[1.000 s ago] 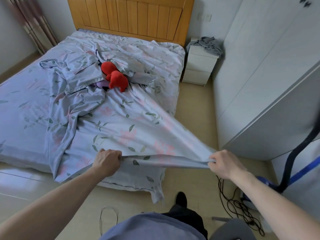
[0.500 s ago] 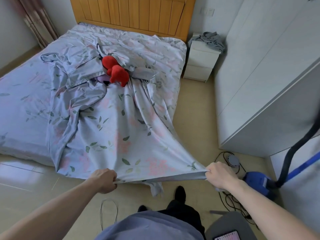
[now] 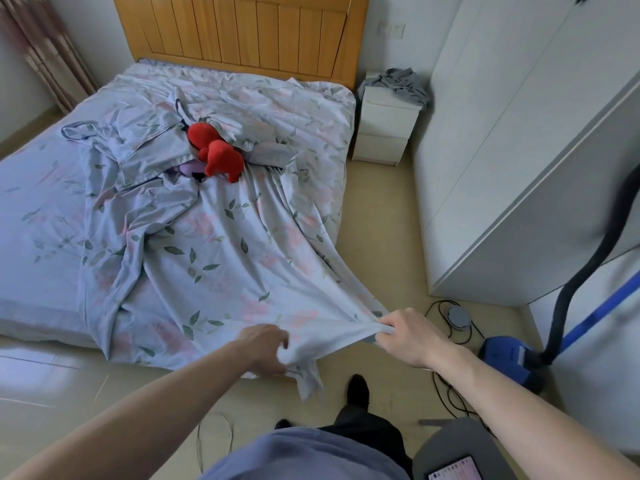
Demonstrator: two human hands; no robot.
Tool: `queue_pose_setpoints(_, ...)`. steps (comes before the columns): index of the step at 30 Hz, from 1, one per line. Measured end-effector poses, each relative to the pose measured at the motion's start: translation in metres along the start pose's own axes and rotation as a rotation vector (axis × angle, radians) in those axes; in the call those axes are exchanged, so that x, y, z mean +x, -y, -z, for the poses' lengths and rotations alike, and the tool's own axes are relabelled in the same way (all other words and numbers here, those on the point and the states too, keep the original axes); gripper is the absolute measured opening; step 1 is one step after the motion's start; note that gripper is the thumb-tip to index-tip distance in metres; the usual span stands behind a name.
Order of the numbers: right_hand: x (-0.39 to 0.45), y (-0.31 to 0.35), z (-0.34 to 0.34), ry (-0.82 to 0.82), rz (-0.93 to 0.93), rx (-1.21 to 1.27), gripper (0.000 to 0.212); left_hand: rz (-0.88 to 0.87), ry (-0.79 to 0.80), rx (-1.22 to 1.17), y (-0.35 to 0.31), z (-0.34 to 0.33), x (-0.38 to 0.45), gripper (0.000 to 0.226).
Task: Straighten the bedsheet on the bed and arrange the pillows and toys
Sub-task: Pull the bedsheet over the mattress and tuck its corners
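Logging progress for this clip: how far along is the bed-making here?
Early. Nothing looks finished: the floral bedsheet lies bunched across the bed. In hand: the left hand and right hand grip its foot-end edge, drawn off the mattress. Left: spreading it flat and arranging the red plush toy, half buried in folds. No pillows clearly visible.
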State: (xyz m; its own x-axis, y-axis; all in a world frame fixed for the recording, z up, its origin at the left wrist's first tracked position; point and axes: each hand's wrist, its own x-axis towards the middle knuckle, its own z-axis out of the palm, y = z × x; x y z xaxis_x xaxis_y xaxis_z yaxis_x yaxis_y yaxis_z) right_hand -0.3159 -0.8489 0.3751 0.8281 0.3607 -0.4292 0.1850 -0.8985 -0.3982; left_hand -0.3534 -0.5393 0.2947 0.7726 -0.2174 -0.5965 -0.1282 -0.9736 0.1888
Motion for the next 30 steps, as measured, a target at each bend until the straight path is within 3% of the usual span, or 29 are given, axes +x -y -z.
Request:
queue_pose_setpoints(3,0.002,0.019,0.009,-0.023,0.020,0.028,0.031,-0.096,-0.132,-0.163,-0.046,0.010,0.008,0.077)
queue_pose_setpoints(4,0.001,0.022,0.012,-0.037,0.024,0.037,0.033,-0.095,-0.168,-0.186,-0.057,0.011,0.012,0.074)
queue_pose_setpoints(7,-0.005,0.026,0.021,-0.045,0.038,0.047,0.039,-0.055,-0.303,-0.183,-0.066,0.010,0.021,0.030)
queue_pose_setpoints(9,-0.009,0.021,0.024,-0.034,0.018,0.008,0.039,0.002,-0.349,-0.248,-0.060,0.007,0.022,0.014)
queue_pose_setpoints(17,-0.022,-0.030,0.001,0.051,-0.157,-0.208,0.030,-0.110,-0.414,-0.425,-0.057,0.011,0.011,0.017)
queue_pose_setpoints(22,-0.018,-0.040,-0.012,0.094,-0.246,-0.200,0.030,-0.111,-0.254,-0.186,-0.047,-0.005,0.012,0.027)
queue_pose_setpoints(25,-0.014,-0.043,-0.011,0.115,-0.248,-0.221,0.042,-0.061,-0.178,-0.031,-0.028,-0.021,0.010,0.013)
queue_pose_setpoints(27,-0.014,-0.044,-0.011,0.132,-0.242,-0.225,0.047,0.018,-0.183,0.038,-0.009,-0.031,0.006,0.017)
queue_pose_setpoints(30,-0.013,-0.049,-0.013,0.143,-0.233,-0.229,0.033,0.157,-0.253,0.100,0.021,-0.040,0.004,0.022)
